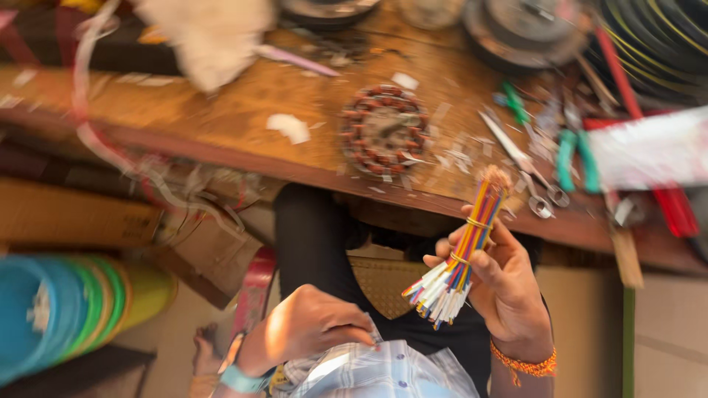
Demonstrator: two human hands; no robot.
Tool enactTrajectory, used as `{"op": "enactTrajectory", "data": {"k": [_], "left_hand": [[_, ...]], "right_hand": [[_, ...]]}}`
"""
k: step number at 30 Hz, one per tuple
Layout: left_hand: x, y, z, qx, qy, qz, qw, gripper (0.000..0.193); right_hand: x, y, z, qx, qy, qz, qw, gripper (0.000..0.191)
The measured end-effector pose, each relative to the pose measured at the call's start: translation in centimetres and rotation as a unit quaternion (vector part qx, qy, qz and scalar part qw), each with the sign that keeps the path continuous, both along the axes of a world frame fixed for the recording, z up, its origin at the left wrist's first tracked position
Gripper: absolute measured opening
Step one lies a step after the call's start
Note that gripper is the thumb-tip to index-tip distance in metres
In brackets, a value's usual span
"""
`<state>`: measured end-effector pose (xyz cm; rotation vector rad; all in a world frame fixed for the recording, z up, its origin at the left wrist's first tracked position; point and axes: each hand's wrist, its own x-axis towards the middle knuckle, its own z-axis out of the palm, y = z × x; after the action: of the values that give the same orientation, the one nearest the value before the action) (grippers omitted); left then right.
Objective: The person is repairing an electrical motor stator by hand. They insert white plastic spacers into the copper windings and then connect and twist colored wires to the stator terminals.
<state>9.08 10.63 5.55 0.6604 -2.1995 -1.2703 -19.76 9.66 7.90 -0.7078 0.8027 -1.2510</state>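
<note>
While the right hand (501, 284) grips a bundle of thin coloured sleeves (464, 250), the bundle's long axis runs steeply up and slightly to the right, from the fanned, loose ends just below and left of the fingers to the tight, bound tip above them. The fingers and thumb close round the middle of the bundle, where yellow bands tie it, so about half sticks out above the hand and half below. A beaded orange bracelet (525, 364) sits on that wrist.

The left hand (306, 324) rests lower and to the left, apart from the bundle, curled with its fingertips pressing on a checked shirt (383, 372); it holds nothing that I can make out, and the blur keeps me from saying more. A light blue band (240, 379) circles its wrist. Of the two, the right hand alone has the bundle, and the left lies near its lower, fanned ends rather than its tip.

Beyond the tip of the bundle, further from the right hand, runs the wooden tabletop (221, 118). A round motor winding with copper coils (383, 131) lies on it up and to the left of the hand, and a pair of scissors (525, 168) lies just past the bundle's tip to the right, with green-handled pliers (577, 158) beside them.
</note>
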Motion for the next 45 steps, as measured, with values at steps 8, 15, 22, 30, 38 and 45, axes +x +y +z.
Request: {"op": "enactTrajectory", "data": {"k": [8, 15, 22, 30, 38, 45], "left_hand": [[3.5, 1.6, -0.5, 0.169, 0.001, 0.257, 0.951, 0.010], [7.1, 1.6, -1.6, 0.267, 0.086, 0.418, 0.864, 0.017], [5.9, -1.7, -2.3, 0.339, 0.153, 0.322, 0.871, 0.020], [-0.9, -4.0, -4.8, 0.379, 0.284, 0.322, 0.820, 0.023], [-2.9, -4.9, -6.5, 0.429, 0.322, 0.275, 0.798, 0.033], [-4.6, -4.7, -6.1, 0.419, 0.315, 0.342, 0.780, 0.033]], "right_hand": [[15.5, -12.1, 1.7, -0.039, -0.064, 0.091, 0.993, 0.050], [18.6, -15.5, 2.2, -0.100, 0.061, 0.143, 0.983, 0.055], [8.6, -5.7, 1.1, -0.207, 0.423, 0.206, 0.858, 0.037], [6.4, -1.7, -3.0, 0.000, 0.275, 0.086, 0.958, 0.030], [4.5, -3.7, -7.0, 0.095, 0.198, 0.095, 0.971, 0.025], [5.2, -4.3, -5.9, -0.169, 0.488, 0.022, 0.856, 0.012]]}}
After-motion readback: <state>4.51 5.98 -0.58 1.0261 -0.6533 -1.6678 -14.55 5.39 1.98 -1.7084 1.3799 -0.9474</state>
